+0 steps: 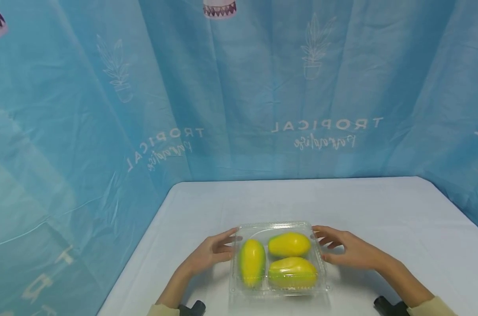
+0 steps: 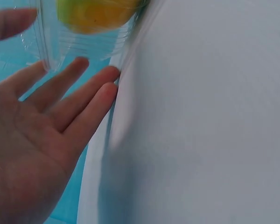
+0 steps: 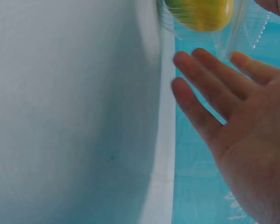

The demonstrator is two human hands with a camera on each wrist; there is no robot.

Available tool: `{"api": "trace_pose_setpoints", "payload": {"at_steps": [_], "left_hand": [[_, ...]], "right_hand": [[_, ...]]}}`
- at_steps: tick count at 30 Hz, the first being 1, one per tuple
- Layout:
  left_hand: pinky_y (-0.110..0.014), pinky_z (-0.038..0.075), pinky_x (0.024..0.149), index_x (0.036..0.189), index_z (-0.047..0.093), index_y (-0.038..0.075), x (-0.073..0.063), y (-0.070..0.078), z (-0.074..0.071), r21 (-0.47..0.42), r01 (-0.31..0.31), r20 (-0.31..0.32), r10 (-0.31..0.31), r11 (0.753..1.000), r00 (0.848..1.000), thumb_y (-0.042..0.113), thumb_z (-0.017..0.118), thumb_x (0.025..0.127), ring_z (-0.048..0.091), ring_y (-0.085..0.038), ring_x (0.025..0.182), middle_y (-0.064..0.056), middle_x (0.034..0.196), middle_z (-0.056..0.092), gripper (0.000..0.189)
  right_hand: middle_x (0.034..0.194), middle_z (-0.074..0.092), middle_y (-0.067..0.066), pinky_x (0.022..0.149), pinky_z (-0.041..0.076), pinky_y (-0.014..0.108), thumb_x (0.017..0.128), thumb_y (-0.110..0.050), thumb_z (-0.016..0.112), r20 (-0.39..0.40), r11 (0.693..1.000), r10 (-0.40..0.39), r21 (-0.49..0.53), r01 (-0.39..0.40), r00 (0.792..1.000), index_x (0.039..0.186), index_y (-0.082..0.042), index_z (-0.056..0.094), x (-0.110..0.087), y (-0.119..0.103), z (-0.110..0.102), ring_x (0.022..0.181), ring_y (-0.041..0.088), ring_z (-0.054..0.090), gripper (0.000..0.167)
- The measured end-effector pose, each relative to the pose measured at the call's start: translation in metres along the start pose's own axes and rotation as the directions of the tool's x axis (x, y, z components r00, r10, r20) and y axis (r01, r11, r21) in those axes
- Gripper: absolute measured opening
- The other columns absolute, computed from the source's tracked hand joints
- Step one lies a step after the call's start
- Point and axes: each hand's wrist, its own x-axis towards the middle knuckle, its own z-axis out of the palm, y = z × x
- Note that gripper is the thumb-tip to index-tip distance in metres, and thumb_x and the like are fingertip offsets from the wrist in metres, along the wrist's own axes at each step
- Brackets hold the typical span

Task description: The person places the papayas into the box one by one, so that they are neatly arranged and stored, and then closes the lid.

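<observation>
A clear plastic clamshell box (image 1: 274, 225) sits on the table, its lid seemingly down, with three yellow-green mangoes inside. One mango (image 1: 252, 263) stands lengthwise at the left; the second mango (image 1: 289, 244) and third mango (image 1: 292, 272) lie crosswise on the right. My left hand (image 1: 213, 252) is at the box's left side, fingers extended, with the fingertips at its edge. On the opposite side my right hand (image 1: 351, 250) reaches to the edge with spread fingers. Both wrist views show open palms beside the clear wall; whether every fingertip touches it I cannot tell.
A white cloth covers the table (image 1: 381, 210). Blue printed curtains (image 1: 239, 87) hang behind it and along the left and right sides. Dark wrist straps (image 1: 390, 306) show at both wrists.
</observation>
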Motion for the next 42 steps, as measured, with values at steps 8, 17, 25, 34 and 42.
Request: {"api": "trace_pose_setpoints", "payload": {"at_steps": [8, 17, 25, 34, 42], "left_hand": [[-0.035, 0.035, 0.106, 0.155, 0.013, 0.028, -0.007, 0.008, 0.001, -0.032, 0.078, 0.131, -0.074, 0.996, 0.989, 0.027, 0.067, 0.090, 0.033, -0.023, 0.137, -0.006, 0.155, 0.028, 0.084], [-0.035, 0.029, 0.109, 0.154, -0.001, 0.036, -0.010, 0.012, 0.001, -0.001, 0.109, 0.221, -0.106, 0.994, 0.969, 0.032, 0.076, 0.082, 0.026, -0.024, 0.141, -0.006, 0.159, 0.015, 0.105], [-0.027, 0.028, 0.108, 0.154, -0.006, 0.035, -0.010, 0.010, 0.002, 0.060, 0.062, 0.240, -0.075, 0.996, 0.968, 0.039, 0.080, 0.077, 0.022, -0.016, 0.141, -0.001, 0.159, 0.014, 0.116], [-0.044, 0.024, 0.111, 0.151, -0.014, 0.036, -0.012, 0.015, 0.010, 0.194, 0.075, 0.214, -0.117, 0.978, 0.970, 0.047, 0.083, 0.070, 0.022, -0.014, 0.141, 0.001, 0.159, 0.014, 0.126], [-0.053, 0.020, 0.110, 0.148, -0.017, 0.043, -0.016, 0.018, 0.017, 0.212, 0.106, 0.169, -0.143, 0.972, 0.975, 0.044, 0.086, 0.068, 0.020, -0.020, 0.142, 0.003, 0.159, 0.013, 0.130]], "right_hand": [[0.146, 0.040, 0.006, 0.092, 0.048, 0.037, 0.092, -0.032, 0.064, 0.082, 0.999, 0.015, 0.050, -0.019, 0.997, 0.154, -0.025, 0.020, -0.005, -0.002, 0.001, 0.119, 0.018, 0.052, 0.077], [0.153, 0.029, 0.011, 0.094, 0.046, 0.035, 0.092, -0.026, 0.064, 0.170, 0.990, 0.031, 0.129, -0.054, 0.985, 0.155, -0.027, 0.011, -0.007, -0.003, -0.001, 0.125, 0.022, 0.047, 0.083], [0.157, 0.014, 0.016, 0.096, 0.044, 0.035, 0.085, -0.023, 0.070, 0.294, 0.969, 0.051, 0.218, -0.119, 0.955, 0.154, -0.032, -0.003, -0.010, -0.007, -0.004, 0.132, 0.032, 0.037, 0.101], [0.160, 0.003, 0.009, 0.100, 0.041, 0.034, 0.080, -0.020, 0.077, 0.293, 0.970, 0.013, 0.227, -0.083, 0.956, 0.154, -0.030, -0.008, -0.011, -0.007, -0.002, 0.136, 0.022, 0.031, 0.113], [0.160, -0.002, 0.009, 0.101, 0.040, 0.032, 0.078, -0.020, 0.080, 0.291, 0.975, 0.019, 0.205, -0.082, 0.957, 0.153, -0.029, -0.012, -0.011, -0.012, 0.000, 0.138, 0.023, 0.027, 0.119]]}}
